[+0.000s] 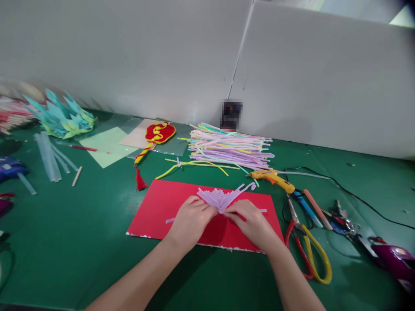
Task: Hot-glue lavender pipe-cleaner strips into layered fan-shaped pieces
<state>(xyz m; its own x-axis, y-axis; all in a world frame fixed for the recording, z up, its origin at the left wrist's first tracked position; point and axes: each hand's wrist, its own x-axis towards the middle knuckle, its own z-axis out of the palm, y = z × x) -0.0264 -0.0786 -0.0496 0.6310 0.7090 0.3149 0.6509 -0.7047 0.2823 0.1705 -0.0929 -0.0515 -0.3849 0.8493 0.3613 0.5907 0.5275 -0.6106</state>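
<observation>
A V-shaped weave of purple pipe cleaners [218,198] lies over a red board [155,203], its curled end pointing up and right. My left hand [194,218] pinches the lower point of the weave from the left. From the right, my right hand [248,218] grips the same point, fingertips close to those of the left. One straight pipe cleaner pokes out beyond both hands, its ends showing at left and right. The fingers cover the part between.
Behind the board lies a heap of pastel pipe cleaners [230,149]. A yellow glue gun [275,179], pliers [292,211] and scissors with red and yellow handles sit to the right. A red fan ornament [160,132], glue sticks [48,157] and teal folded paper [65,114] are leftward.
</observation>
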